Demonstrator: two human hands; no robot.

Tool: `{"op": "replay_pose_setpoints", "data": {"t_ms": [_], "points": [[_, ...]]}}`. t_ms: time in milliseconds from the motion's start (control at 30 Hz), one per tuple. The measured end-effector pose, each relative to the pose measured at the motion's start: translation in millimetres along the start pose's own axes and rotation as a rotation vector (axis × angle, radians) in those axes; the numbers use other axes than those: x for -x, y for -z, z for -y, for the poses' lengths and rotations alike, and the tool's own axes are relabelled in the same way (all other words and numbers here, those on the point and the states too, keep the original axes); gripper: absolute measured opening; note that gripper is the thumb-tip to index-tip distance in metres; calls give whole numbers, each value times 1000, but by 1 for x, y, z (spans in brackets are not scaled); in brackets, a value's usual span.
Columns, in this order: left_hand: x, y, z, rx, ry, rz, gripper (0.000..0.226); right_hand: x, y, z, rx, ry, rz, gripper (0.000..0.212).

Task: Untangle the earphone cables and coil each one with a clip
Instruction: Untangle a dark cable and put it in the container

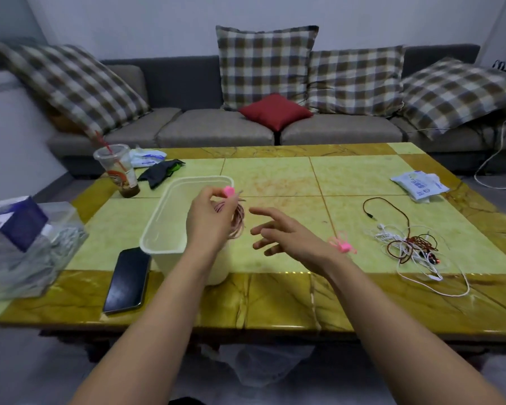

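Observation:
My left hand (209,220) holds a coiled pink earphone cable (237,222) with a pink clip (228,192) at its top, raised over the right edge of a white plastic tub (170,217). Just to the right, my right hand (281,233) hovers with fingers spread and nothing in it. Other pink clips (341,244) lie on the table beyond my right wrist. At the right lies a tangle of white and dark red earphone cables (412,247).
A black phone (128,280) lies by the tub near the table's front edge. A plastic cup with a straw (117,171), a dark cloth (159,171) and tissue packs (419,184) sit farther back. A clear box (27,252) stands at the left. A sofa is behind the table.

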State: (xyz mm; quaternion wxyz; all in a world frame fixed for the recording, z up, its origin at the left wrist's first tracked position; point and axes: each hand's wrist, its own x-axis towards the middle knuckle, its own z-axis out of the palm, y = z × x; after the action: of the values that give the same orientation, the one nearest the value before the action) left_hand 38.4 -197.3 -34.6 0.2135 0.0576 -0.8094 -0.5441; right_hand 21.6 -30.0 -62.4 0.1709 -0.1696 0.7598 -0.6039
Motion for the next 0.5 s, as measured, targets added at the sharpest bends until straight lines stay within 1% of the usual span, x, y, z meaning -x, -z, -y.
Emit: {"op": "replay_pose_setpoints", "data": {"t_ms": [67,133,200,300,333,367,400,433,500], "points": [[-14,17,12,-79,46,-37,12,-11,-18,10,106,-13,46,45],[-25,26,24,-214,94,16,14,-22,-32,14,179,-44,77,44],[-30,32,34,-406,122,143,24,-28,-43,16,213,-51,89,43],[-30,38,36,-796,189,395,43,-32,-49,13,191,-35,76,42],[-29,38,34,-879,208,427,44,-32,-48,12,183,-32,76,41],[-30,37,33,-932,201,414,43,-31,-47,11,179,-28,82,42],[-29,35,31,-947,163,365,40,-30,-45,11,177,-21,90,42],[-28,30,27,-927,96,301,35,-28,-41,10,170,-14,92,42],[-21,16,17,-793,-53,192,27,-22,-30,9,152,-14,67,40]]}}
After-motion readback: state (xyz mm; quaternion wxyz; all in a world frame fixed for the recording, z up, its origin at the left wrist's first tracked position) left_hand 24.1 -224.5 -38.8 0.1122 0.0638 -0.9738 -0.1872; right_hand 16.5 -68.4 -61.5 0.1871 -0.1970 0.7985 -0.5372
